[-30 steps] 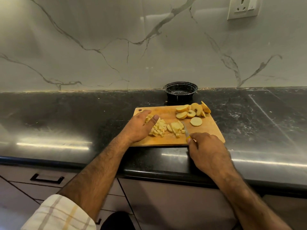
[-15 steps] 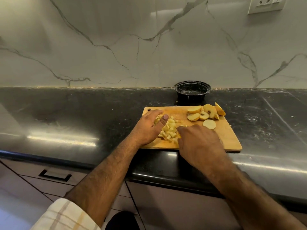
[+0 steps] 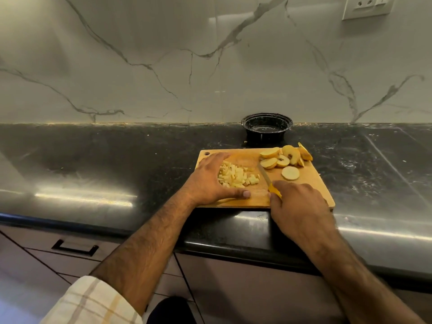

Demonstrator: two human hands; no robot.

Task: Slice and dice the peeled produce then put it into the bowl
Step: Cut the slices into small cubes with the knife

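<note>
Wooden board (image 3: 313, 185) — left hand (image 3: 208, 181) cupped open around dice (image 3: 236, 176), right hand (image 3: 301, 206) gripping yellow-handled knife (image 3: 268, 181).

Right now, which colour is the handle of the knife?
Yellow handle, gripped by the right hand; head view.

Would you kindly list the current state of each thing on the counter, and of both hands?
Diced pieces: heaped on the board, cupped by the left hand.
Slices: uncut, at the board's far right.
Cutting board: flat on the counter.
Bowl: upright behind the board, no produce inside.
Knife: held, blade beside the dice.
Left hand: open, curved round the dice.
Right hand: grips the knife handle.
</note>
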